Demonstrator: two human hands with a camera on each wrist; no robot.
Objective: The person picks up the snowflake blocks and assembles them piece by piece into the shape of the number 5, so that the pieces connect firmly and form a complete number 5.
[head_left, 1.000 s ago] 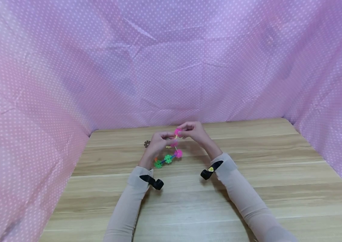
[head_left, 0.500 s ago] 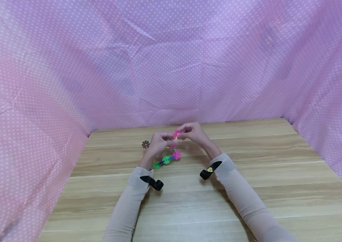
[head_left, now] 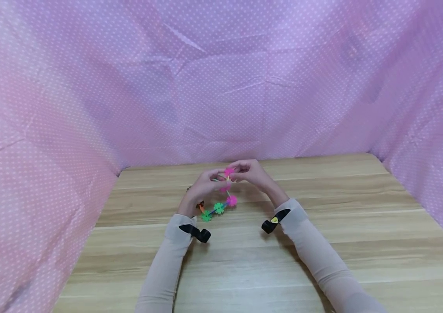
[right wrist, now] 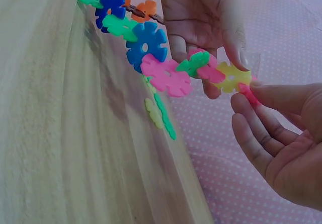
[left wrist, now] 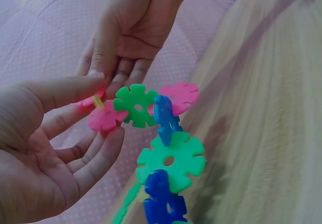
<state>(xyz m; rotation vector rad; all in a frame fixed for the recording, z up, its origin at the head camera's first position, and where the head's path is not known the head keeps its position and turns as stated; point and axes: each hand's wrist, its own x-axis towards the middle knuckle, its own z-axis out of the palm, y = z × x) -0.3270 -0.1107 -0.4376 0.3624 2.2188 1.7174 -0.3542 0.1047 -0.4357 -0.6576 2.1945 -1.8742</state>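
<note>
A chain of interlocking plastic snowflake discs (head_left: 219, 208) hangs between and below my hands. It runs through pink, green, blue, orange and brown pieces, some edge-on. My left hand (head_left: 204, 184) holds the chain near its pink and yellow end, with the thumb over that end in the left wrist view. My right hand (head_left: 251, 172) pinches a pink snowflake disc (right wrist: 248, 94) at the end of the chain. That disc sits against a yellow disc (right wrist: 232, 77) between the two hands. My left hand partly hides the brown discs (head_left: 200, 204) in the head view.
Loose green (right wrist: 165, 116) and pale yellow (right wrist: 153, 114) discs lie on the wooden table (head_left: 284, 261) near its far edge, behind the hands. Pink dotted cloth (head_left: 221, 87) hangs around the back and sides.
The chain has swung a little, its brown discs shifting behind my left wrist and the orange one showing more. Both hands stay close together, still holding the chain.
</note>
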